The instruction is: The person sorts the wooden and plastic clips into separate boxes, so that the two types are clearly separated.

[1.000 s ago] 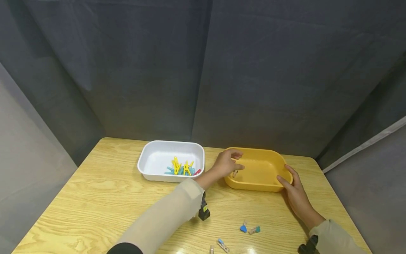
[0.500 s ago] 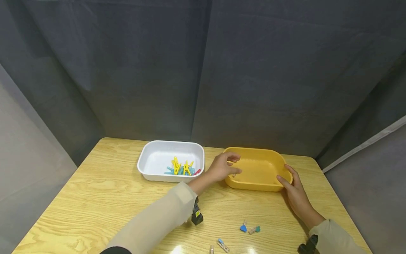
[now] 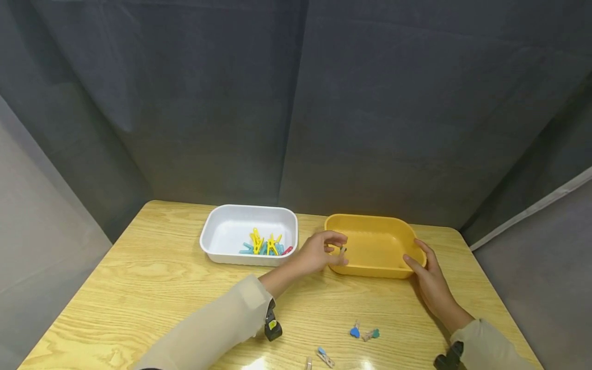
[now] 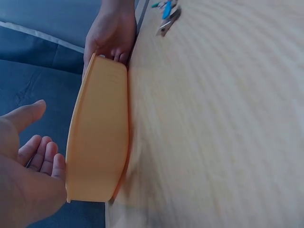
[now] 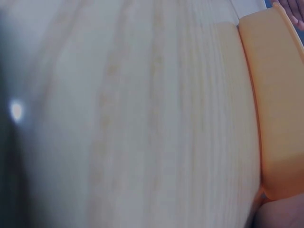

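Note:
The yellow tray (image 3: 374, 270) stands at the back right of the table. At its right end my right hand (image 3: 432, 280) grips the rim, thumb over the near corner and fingers along the outer side. My left hand (image 3: 316, 253) is over the tray's left end, fingers loosely spread. Between its thumb and fingers a small clothespin (image 3: 343, 251) shows in the tray. The left wrist view has the left hand (image 4: 35, 171) beside the tray's outer wall (image 4: 99, 133), with nothing between thumb and fingers.
A white tray (image 3: 231, 259) at the back left holds yellow clothespins (image 3: 272, 245), along with turquoise and red ones. Near the front lie wooden clothespins, among them one with a blue heart (image 3: 354, 332) and one with a green heart (image 3: 375, 333). Dark curtains rise behind the table.
My left hand has drawn back slightly to the left and towards me, from inside the yellow tray to its left rim. The right hand and both trays stay nearly still.

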Tool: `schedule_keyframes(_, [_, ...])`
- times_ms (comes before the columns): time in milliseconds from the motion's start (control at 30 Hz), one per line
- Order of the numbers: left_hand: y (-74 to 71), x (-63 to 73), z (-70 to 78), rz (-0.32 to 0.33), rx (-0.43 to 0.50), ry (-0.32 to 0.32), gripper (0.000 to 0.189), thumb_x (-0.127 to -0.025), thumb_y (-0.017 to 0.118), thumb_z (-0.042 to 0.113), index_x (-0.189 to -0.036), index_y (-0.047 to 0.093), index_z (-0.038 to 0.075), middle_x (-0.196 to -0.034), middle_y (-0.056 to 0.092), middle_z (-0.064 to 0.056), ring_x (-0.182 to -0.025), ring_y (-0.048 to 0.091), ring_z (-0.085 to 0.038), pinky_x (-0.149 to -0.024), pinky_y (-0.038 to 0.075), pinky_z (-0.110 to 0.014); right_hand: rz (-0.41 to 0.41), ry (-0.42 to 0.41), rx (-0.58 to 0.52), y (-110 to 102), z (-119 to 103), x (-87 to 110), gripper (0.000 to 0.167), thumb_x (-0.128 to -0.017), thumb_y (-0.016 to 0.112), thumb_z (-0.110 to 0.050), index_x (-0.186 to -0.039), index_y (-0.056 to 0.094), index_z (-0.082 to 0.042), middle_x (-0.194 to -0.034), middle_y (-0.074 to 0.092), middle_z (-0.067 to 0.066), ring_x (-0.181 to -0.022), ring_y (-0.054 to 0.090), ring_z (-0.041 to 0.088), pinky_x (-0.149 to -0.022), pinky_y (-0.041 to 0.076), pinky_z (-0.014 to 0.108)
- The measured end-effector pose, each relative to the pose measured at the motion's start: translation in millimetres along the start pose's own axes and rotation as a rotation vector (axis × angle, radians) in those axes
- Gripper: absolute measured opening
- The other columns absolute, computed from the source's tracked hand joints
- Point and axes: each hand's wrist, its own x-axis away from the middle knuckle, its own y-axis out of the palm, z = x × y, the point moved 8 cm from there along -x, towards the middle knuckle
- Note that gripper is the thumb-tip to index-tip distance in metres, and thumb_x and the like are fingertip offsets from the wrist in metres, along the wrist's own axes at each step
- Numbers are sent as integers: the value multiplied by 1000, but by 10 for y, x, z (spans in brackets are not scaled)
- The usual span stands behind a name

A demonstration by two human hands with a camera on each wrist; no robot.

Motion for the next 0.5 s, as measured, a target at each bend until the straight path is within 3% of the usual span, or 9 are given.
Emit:
schedule_keyframes(233, [13,174,-43,-15,15,17,55,-84,87,11,-133,64,5,-134,67,-12,-124,61,-21,-108,48,-30,0,8,3,4,-3,5,74,-108,56,-27,-166,11,-23,-171,-3,13,-151,19,23,-97,41,5])
schedule_keyframes(500, [34,389,-99,-39,65,24,55,-83,86,4,-133,65,8,-134,66,-14,-125,61,-25,-114,44,-48,3,20,9,7,2,0,73,-109,55,-24,-166,9,-22,-172,-6,13,-154,13,30,-97,40,6])
